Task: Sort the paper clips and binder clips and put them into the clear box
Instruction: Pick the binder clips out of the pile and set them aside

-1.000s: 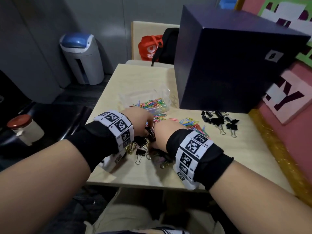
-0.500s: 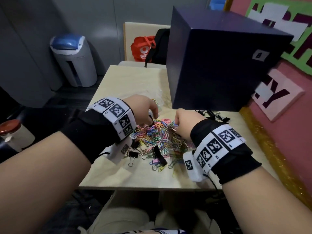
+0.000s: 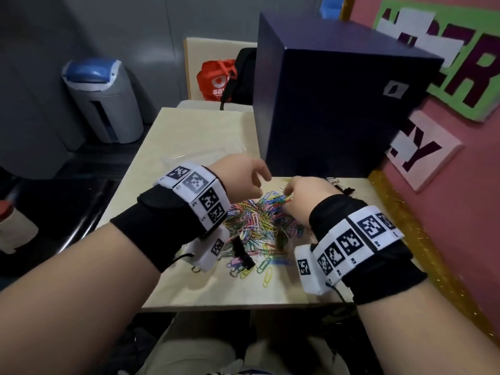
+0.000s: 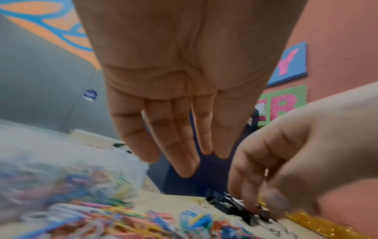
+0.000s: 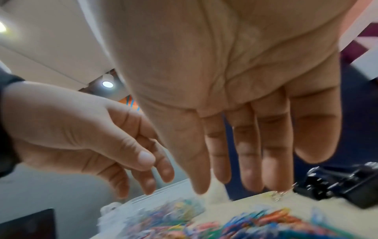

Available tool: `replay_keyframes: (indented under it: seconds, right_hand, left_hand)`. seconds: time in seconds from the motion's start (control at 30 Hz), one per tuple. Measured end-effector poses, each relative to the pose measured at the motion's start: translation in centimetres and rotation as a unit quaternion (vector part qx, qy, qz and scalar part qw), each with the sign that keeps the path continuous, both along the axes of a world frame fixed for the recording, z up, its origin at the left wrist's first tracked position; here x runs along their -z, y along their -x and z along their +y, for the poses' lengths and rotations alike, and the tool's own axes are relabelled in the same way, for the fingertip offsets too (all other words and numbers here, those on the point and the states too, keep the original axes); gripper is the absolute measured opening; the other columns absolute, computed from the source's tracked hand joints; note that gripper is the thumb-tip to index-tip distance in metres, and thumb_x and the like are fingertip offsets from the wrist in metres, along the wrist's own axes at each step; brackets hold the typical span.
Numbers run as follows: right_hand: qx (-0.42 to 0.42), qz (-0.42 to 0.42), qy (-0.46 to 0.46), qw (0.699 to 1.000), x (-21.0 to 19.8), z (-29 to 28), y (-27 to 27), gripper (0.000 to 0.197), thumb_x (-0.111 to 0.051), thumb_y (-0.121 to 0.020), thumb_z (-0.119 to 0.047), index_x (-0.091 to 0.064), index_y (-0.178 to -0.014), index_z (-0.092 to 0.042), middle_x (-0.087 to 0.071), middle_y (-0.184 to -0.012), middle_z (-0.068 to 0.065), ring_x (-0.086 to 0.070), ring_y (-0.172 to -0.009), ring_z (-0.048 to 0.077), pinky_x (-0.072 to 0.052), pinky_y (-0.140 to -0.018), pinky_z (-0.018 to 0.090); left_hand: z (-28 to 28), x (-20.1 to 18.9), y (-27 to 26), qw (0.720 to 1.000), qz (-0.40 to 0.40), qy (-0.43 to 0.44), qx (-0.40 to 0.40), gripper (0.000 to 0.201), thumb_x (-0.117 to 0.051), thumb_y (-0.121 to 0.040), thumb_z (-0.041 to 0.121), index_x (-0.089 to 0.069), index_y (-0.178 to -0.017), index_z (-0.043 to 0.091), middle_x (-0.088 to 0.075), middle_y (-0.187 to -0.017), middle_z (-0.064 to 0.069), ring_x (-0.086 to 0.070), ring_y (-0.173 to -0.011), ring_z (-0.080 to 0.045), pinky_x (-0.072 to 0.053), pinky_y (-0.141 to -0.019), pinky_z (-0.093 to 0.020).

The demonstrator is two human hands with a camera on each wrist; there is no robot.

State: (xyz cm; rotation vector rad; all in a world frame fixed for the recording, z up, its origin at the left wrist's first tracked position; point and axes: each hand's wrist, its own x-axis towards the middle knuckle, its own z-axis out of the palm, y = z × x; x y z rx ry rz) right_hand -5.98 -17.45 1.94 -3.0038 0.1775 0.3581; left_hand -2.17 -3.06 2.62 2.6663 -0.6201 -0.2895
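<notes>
A heap of coloured paper clips (image 3: 259,226) lies mid-table. My left hand (image 3: 243,175) hovers above its far left edge, fingers straight and empty in the left wrist view (image 4: 180,145). Just beyond it stands the clear box (image 3: 189,158), which holds paper clips (image 4: 61,169). My right hand (image 3: 303,193) hangs over the heap's far right, its palm bare and fingers extended (image 5: 235,161). A cluster of black binder clips (image 3: 342,188) lies just past its fingertips (image 5: 337,184). Another black binder clip (image 3: 242,251) lies in the heap's near side.
A big dark blue box (image 3: 324,109) stands at the table's back right. A gold glitter strip (image 3: 400,239) and a pink wall run along the right. A grey bin (image 3: 102,104), a chair with a red bag (image 3: 216,79) and a red-lidded cup (image 3: 10,226) are off the table.
Both hands have lifted out of the mixed clips near the front edge and moved toward the far side of the heap. Their fingers have straightened, and nothing is held.
</notes>
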Motion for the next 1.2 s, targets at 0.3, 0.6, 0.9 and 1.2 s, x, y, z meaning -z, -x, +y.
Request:
replay_keyframes:
  seconds: [0.3, 0.6, 0.9, 1.2]
  right_hand:
    - [-0.191, 0.115, -0.009, 0.975, 0.6, 5.5, 2.6, 0.055, -0.075, -0.076, -0.044, -0.058, -0.119, -0.015, -0.065, -0.113, 0.004, -0.062, -0.101, 0.025, -0.046, -0.072, 0.027]
    - [-0.215, 0.072, -0.015, 0.974, 2.3, 6.9, 2.4, 0.038, -0.068, -0.084, -0.025, -0.054, -0.119, -0.016, -0.064, -0.108, 0.004, -0.06, -0.094, 0.023, -0.045, -0.068, 0.028]
    - [-0.175, 0.028, -0.059, 0.982, 3.0, 6.4, 1.5, 0.034, -0.067, -0.083, -0.012, -0.049, -0.112, -0.014, -0.061, -0.104, 0.007, -0.055, -0.083, 0.024, -0.045, -0.067, 0.03]
    - [-0.118, -0.001, -0.117, 0.986, 2.6, 4.9, 0.9, 0.026, -0.062, -0.084, -0.011, -0.045, -0.099, -0.022, -0.052, -0.082, -0.002, -0.051, -0.075, 0.02, -0.033, -0.046, 0.022]
  left_hand:
    - [6.2, 0.0, 2.3, 0.968, 0.025, -0.246, -0.049, 0.024, -0.072, -0.081, 0.026, -0.069, -0.103, 0.019, -0.062, -0.086, 0.005, -0.056, -0.079, -0.015, -0.04, -0.068, -0.024]
    - [8.7, 2.1, 3.3, 0.911, 0.112, -0.387, -0.084, 0.045, -0.078, -0.069, 0.045, -0.068, -0.098, 0.013, -0.049, -0.061, 0.004, -0.057, -0.077, -0.024, -0.049, -0.068, -0.03]
    - [8.9, 3.1, 2.7, 0.934, 0.094, -0.333, -0.085, 0.027, -0.08, -0.067, 0.034, -0.068, -0.081, 0.014, -0.066, -0.076, 0.0, -0.061, -0.074, -0.021, -0.048, -0.062, -0.027]
    - [8.8, 1.7, 1.9, 0.965, 0.132, -0.208, -0.094, 0.018, -0.075, -0.077, 0.019, -0.07, -0.094, 0.014, -0.065, -0.063, 0.008, -0.061, -0.059, -0.007, -0.041, -0.052, -0.017]
